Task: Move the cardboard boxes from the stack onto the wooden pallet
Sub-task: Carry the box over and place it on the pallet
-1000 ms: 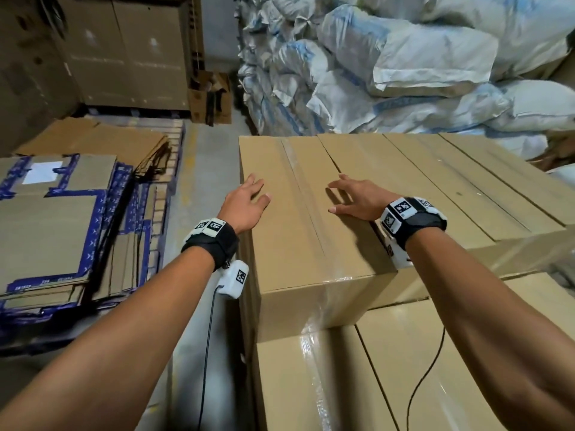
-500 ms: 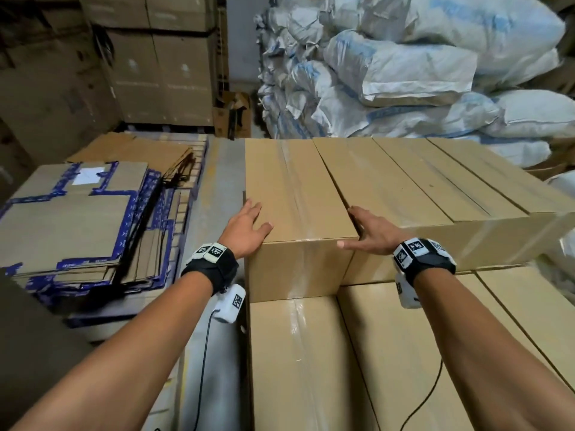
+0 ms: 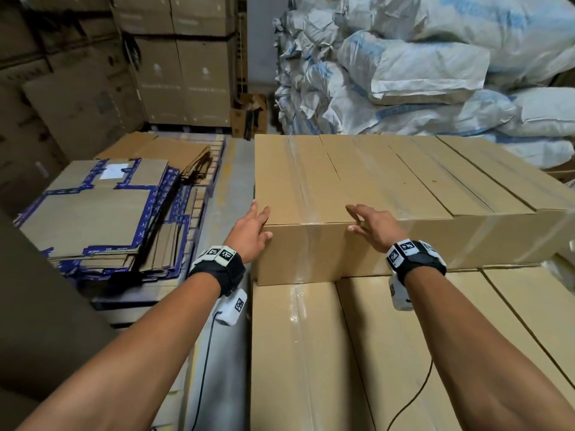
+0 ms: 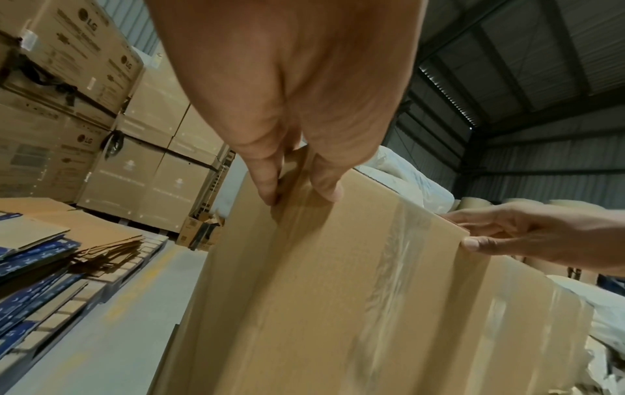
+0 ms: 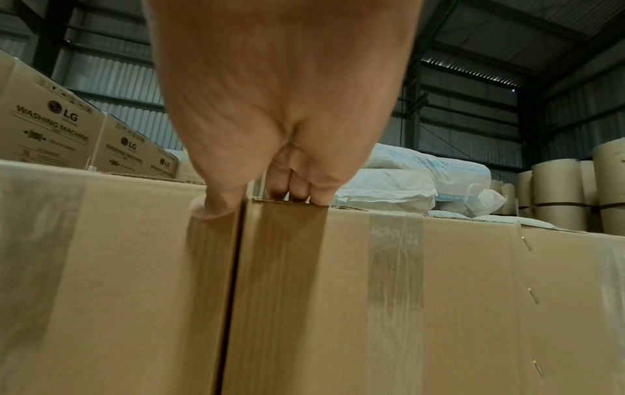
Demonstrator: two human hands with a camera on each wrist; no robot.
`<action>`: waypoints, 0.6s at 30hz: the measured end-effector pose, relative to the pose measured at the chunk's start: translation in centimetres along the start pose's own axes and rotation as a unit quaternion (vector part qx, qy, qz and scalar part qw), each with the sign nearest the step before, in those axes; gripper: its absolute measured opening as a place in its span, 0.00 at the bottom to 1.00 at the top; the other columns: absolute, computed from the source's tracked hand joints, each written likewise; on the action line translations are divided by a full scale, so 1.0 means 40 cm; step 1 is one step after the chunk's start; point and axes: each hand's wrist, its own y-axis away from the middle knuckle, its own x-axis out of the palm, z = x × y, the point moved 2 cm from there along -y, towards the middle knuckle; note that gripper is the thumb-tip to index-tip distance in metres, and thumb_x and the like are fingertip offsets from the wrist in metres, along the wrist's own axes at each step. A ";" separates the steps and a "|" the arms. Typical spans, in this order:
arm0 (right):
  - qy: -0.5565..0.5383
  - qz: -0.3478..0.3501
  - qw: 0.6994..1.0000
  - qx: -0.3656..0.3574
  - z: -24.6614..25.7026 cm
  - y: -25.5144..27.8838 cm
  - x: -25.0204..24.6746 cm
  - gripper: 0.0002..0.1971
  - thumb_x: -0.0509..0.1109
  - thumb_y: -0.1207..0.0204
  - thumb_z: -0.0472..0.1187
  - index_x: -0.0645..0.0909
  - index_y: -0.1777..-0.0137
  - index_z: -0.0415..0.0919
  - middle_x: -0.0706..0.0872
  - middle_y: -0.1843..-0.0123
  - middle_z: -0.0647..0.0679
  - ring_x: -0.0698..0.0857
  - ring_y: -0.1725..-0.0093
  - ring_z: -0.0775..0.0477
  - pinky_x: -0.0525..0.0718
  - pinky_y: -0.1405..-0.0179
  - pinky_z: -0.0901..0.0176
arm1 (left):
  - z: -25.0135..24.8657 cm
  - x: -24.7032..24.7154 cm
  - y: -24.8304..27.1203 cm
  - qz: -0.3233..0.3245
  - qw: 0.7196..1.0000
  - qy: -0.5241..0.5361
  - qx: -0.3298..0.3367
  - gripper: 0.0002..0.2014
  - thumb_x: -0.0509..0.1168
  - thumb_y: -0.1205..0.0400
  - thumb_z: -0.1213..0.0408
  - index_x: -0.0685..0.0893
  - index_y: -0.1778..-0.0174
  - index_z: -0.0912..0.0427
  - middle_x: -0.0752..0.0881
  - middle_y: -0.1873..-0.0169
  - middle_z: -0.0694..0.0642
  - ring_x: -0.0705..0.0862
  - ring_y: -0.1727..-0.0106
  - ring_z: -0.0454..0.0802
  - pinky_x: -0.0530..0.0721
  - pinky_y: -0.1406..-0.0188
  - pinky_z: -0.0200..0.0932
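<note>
- Both my hands have slid back along the top of the end box [image 3: 311, 194] to its near edge; a second ago they lay flat further up the lid.
- My left hand [image 3: 250, 230] now wraps the near left corner, fingers [image 4: 267, 184] straight along the side, thumb on the front face.
- My right hand [image 3: 371, 227] hooks the near right corner: thumb on the front face, fingers [image 5: 297, 187] reaching into the seam against the neighbouring box [image 3: 404, 188]. Neither hand is clenched; both press flat-fingered.
- I judge this the start of pulling the box off the top row of the stack; it is not lifted yet.
- Plain brown corrugated card, long and rectangular, sharp edges, a glossy clear tape strip [image 3: 298, 181] down the middle.
- Slats of a wooden pallet [image 3: 199, 197] show to my left, under flattened cartons [image 3: 93, 219].
</note>
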 end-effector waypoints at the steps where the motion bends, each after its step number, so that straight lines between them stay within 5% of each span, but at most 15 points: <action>1: 0.006 -0.006 1.000 -0.001 -0.003 -0.004 0.002 0.30 0.74 0.14 0.51 0.73 0.14 0.50 0.77 0.16 0.38 0.80 0.21 0.31 0.78 0.20 0.41 | -0.002 0.001 -0.007 -0.001 1.000 -0.007 0.006 0.34 0.66 0.10 0.58 0.61 0.08 0.50 0.50 0.07 0.58 0.66 0.12 0.65 0.64 0.13 0.54; 6: 0.019 -0.023 0.999 0.022 -0.011 -0.019 0.011 0.28 0.72 0.12 0.44 0.74 0.14 0.52 0.75 0.14 0.40 0.78 0.20 0.32 0.77 0.19 0.40 | 0.008 0.003 -0.034 0.000 0.999 -0.034 0.026 0.33 0.67 0.10 0.58 0.62 0.09 0.51 0.52 0.08 0.62 0.70 0.15 0.68 0.68 0.14 0.58; 18: 0.087 -0.050 0.994 0.043 0.013 -0.042 0.011 0.28 0.72 0.16 0.37 0.77 0.18 0.57 0.89 0.28 0.50 0.88 0.35 0.34 0.88 0.39 0.45 | 0.023 -0.023 -0.080 0.026 0.990 -0.127 0.056 0.32 0.66 0.10 0.59 0.63 0.09 0.48 0.57 0.10 0.69 0.78 0.23 0.73 0.78 0.22 0.63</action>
